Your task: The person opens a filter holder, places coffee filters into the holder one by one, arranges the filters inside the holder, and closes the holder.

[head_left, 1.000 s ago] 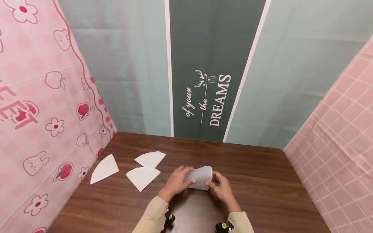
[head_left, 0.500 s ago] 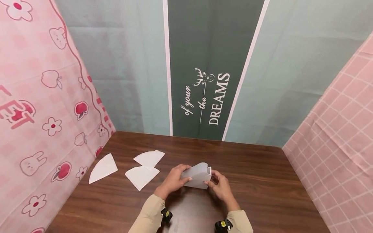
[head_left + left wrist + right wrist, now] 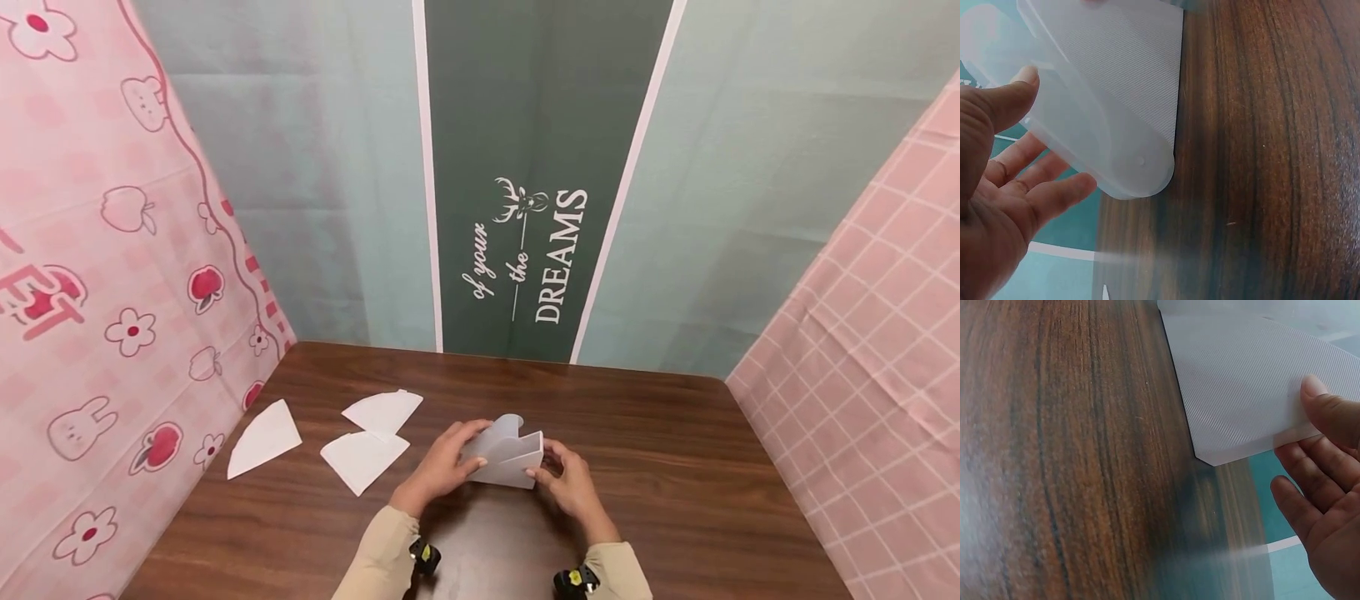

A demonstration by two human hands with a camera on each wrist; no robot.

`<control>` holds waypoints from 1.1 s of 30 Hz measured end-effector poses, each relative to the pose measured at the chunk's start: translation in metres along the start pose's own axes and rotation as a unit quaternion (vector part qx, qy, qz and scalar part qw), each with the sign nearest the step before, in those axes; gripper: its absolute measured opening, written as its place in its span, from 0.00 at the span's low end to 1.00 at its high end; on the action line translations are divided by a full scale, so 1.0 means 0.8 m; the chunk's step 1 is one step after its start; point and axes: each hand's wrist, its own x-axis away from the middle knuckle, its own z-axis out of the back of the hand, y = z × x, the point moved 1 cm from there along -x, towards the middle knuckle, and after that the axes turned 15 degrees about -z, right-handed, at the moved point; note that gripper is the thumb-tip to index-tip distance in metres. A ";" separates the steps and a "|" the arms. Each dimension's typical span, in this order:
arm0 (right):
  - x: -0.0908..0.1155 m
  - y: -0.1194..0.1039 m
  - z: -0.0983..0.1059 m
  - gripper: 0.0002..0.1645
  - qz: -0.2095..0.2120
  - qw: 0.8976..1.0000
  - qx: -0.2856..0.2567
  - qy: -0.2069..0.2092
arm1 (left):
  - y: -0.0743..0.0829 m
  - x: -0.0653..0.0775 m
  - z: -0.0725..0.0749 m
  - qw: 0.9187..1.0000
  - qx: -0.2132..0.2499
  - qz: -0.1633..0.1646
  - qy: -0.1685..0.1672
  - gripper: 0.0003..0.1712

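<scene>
A whitish, translucent plastic case (image 3: 510, 477), likely for coffee filters, stands on the table between both hands. Its rounded lid (image 3: 501, 433) is swung up on a pivot at the left end, baring the open top at the right. My left hand (image 3: 438, 468) pinches the lid, thumb in front and fingers behind; in the left wrist view the clear lid (image 3: 1079, 119) tilts off the ribbed body (image 3: 1129, 56). At the right end, my right hand (image 3: 573, 486) grips the body, its thumb on the ribbed face (image 3: 1241, 394). The case's inside is mostly hidden.
Fan-shaped white paper filters lie left of the case: one (image 3: 266, 440) at the far left, and two overlapping, a rear one (image 3: 384, 411) and a front one (image 3: 363, 458). The brown wood table (image 3: 660, 467) meets a green cloth backdrop (image 3: 540, 350) behind, with pink cloths at both sides.
The lid has swung up and to the left off the case body, uncovering its right end. My left hand has moved slightly left with it; the right hand stays in place.
</scene>
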 end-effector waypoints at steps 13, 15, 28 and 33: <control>0.000 -0.001 -0.002 0.24 -0.004 1.000 -0.009 -0.004 | -0.003 0.005 0.006 0.995 0.078 0.054 0.020 0.28; 0.000 -0.002 -0.002 0.24 -0.005 1.000 -0.009 -0.005 | -0.004 0.005 0.008 0.994 0.087 0.064 0.021 0.28; -0.002 0.000 0.002 0.24 0.020 1.000 -0.012 -0.014 | -0.005 0.008 0.021 0.988 0.122 0.093 0.027 0.27; -0.003 -0.001 0.003 0.24 0.021 1.000 -0.007 -0.018 | -0.008 0.012 0.030 0.983 0.147 0.099 0.040 0.27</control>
